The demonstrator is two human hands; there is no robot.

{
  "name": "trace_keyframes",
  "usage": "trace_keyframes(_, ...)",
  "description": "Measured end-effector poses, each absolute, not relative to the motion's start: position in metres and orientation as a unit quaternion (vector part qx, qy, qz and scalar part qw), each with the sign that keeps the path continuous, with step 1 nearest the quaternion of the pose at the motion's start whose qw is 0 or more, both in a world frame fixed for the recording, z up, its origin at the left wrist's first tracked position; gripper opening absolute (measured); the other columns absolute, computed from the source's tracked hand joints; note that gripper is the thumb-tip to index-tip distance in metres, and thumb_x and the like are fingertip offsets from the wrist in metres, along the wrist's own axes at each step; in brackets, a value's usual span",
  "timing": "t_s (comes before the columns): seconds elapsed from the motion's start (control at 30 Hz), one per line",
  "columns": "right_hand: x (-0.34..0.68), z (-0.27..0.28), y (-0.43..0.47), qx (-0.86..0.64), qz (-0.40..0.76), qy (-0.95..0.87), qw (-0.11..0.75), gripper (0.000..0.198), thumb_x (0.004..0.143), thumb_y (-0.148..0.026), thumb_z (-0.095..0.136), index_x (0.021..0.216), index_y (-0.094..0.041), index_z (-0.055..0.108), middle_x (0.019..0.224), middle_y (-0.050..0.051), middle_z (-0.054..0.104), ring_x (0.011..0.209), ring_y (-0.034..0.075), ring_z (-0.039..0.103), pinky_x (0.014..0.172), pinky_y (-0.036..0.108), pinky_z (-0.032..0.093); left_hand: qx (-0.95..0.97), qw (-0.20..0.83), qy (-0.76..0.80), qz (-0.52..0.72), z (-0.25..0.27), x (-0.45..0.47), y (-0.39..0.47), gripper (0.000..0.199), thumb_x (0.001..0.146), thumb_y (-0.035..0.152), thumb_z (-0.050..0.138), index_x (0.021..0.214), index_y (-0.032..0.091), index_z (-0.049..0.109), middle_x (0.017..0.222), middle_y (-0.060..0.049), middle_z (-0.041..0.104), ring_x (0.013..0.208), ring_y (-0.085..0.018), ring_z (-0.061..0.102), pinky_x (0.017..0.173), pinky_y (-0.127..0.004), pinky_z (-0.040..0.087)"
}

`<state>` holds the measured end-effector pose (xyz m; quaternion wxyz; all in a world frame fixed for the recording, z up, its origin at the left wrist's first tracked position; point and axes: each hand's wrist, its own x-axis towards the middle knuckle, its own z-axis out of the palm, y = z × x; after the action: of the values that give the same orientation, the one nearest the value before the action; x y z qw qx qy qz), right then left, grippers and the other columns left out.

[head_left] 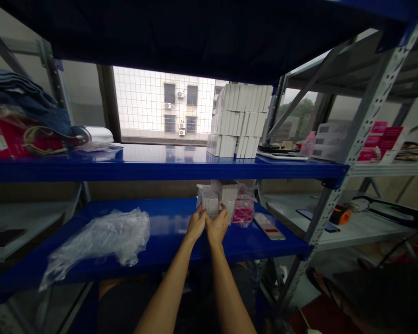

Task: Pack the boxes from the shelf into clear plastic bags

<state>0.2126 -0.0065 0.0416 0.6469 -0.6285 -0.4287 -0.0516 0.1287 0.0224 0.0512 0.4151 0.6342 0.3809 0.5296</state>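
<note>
My left hand (196,224) and my right hand (218,225) are close together above the lower blue shelf (163,218). Between them, both grip a small stack of white boxes (211,203), with clear plastic film around its upper left side. My fingers are closed on its near sides, and the fingertips are partly hidden. Just behind and to the right stands another block of white boxes (229,195). Beside that block sits a pink-and-white pack (244,211) in clear plastic. A phone (270,227) lies further right.
Crumpled clear plastic bags (114,234) lie on the left, hanging over the shelf's front edge. A tall stack of white boxes (240,120) stands on the upper blue shelf (153,169). A perforated metal post (351,134) rises at the right; folded clothing (21,99) is at upper left.
</note>
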Motion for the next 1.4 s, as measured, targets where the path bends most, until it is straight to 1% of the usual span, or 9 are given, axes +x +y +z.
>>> trace_keyframes(0.13, 0.209, 0.032, -0.026, -0.613, -0.075, -0.433, 0.657, 0.047, 0.085, -0.041, 0.061, 0.124, -0.016, 0.059, 0.112, 0.018, 0.061, 0.108, 0.035, 0.058, 0.095, 0.046, 0.045, 0.670, 0.390, 0.353, 0.524, 0.053, 0.106, 0.003, 0.046, 0.088, 0.026, 0.066, 0.133, 0.018, 0.068, 0.146, -0.013, 0.061, 0.139, -0.028, 0.055, 0.121, -0.046, 0.037)
trace_keyframes(0.27, 0.194, 0.025, -0.034, -0.572, 0.017, -0.527, 0.628, 0.018, 0.088, -0.034, 0.052, 0.095, -0.022, 0.063, 0.081, 0.005, 0.065, 0.076, 0.024, 0.063, 0.077, 0.036, 0.049, 0.703, 0.360, 0.359, 0.497, 0.060, 0.054, -0.022, 0.033, 0.084, 0.028, 0.070, 0.117, 0.022, 0.078, 0.127, -0.012, 0.074, 0.121, -0.029, 0.068, 0.104, -0.043, 0.054)
trace_keyframes(0.47, 0.121, 0.017, -0.022, -0.455, 0.196, -0.656, 0.570, 0.019, 0.088, -0.033, 0.055, 0.099, -0.022, 0.065, 0.069, -0.001, 0.064, 0.066, 0.020, 0.064, 0.065, 0.029, 0.049, 0.665, 0.212, 0.457, 0.551, 0.064, -0.048, -0.046, 0.023, 0.087, 0.026, 0.063, 0.102, 0.022, 0.080, 0.107, -0.010, 0.080, 0.092, -0.023, 0.076, 0.082, -0.034, 0.061)
trace_keyframes(0.67, 0.040, 0.010, -0.021, -0.367, 0.229, -0.740, 0.515, 0.024, 0.087, -0.034, 0.063, 0.106, -0.021, 0.070, 0.098, 0.005, 0.068, 0.081, 0.019, 0.065, 0.075, 0.031, 0.054, 0.580, 0.104, 0.558, 0.585, 0.030, -0.134, -0.060, 0.027, 0.092, 0.033, 0.054, 0.103, 0.019, 0.074, 0.103, -0.009, 0.079, 0.092, -0.023, 0.075, 0.079, -0.032, 0.059)
trace_keyframes(0.87, 0.032, 0.013, -0.036, -0.307, 0.140, -0.873, 0.353, 0.067, 0.078, -0.053, 0.081, 0.139, -0.034, 0.062, 0.143, 0.009, 0.050, 0.118, 0.029, 0.057, 0.104, 0.046, 0.047, 0.546, 0.079, 0.582, 0.597, -0.005, -0.166, -0.062, 0.029, 0.093, 0.029, 0.048, 0.109, 0.019, 0.070, 0.100, -0.009, 0.078, 0.093, -0.023, 0.075, 0.084, -0.033, 0.058)
trace_keyframes(1.0, 0.031, 0.013, -0.041, -0.288, 0.072, -0.911, 0.285, 0.048, 0.089, -0.052, 0.071, 0.134, -0.038, 0.066, 0.153, 0.009, 0.044, 0.125, 0.034, 0.052, 0.105, 0.054, 0.043, 0.532, 0.075, 0.590, 0.602, -0.015, -0.171, -0.057, 0.029, 0.091, 0.023, 0.048, 0.111, 0.019, 0.069, 0.101, -0.009, 0.077, 0.096, -0.023, 0.074, 0.092, -0.036, 0.057)
trace_keyframes(1.1, 0.029, 0.009, -0.040, -0.292, 0.065, -0.909, 0.290, 0.030, 0.099, -0.044, 0.059, 0.124, -0.032, 0.070, 0.146, 0.009, 0.052, 0.127, 0.031, 0.051, 0.105, 0.050, 0.043, 0.530, 0.064, 0.585, 0.611, -0.022, -0.175, -0.054, 0.028, 0.091, 0.021, 0.047, 0.109, 0.019, 0.068, 0.101, -0.009, 0.075, 0.095, -0.022, 0.073, 0.094, -0.037, 0.056)
trace_keyframes(1.2, 0.028, 0.002, -0.033, -0.287, 0.093, -0.899, 0.318, 0.025, 0.100, -0.037, 0.057, 0.118, -0.027, 0.070, 0.139, 0.009, 0.059, 0.124, 0.028, 0.053, 0.107, 0.047, 0.042, 0.541, 0.042, 0.571, 0.616, -0.027, -0.177, -0.053, 0.026, 0.089, 0.017, 0.047, 0.106, 0.018, 0.067, 0.101, -0.009, 0.073, 0.092, -0.022, 0.071, 0.089, -0.037, 0.057)
trace_keyframes(1.4, 0.030, -0.010, -0.003, -0.329, 0.287, -0.764, 0.475, 0.022, 0.092, -0.043, 0.063, 0.098, -0.024, 0.073, 0.109, 0.005, 0.074, 0.109, 0.025, 0.063, 0.102, 0.042, 0.046, 0.578, -0.001, 0.571, 0.583, -0.025, -0.173, -0.060, 0.024, 0.082, 0.010, 0.049, 0.098, 0.019, 0.064, 0.098, -0.007, 0.069, 0.089, -0.021, 0.068, 0.086, -0.037, 0.056)
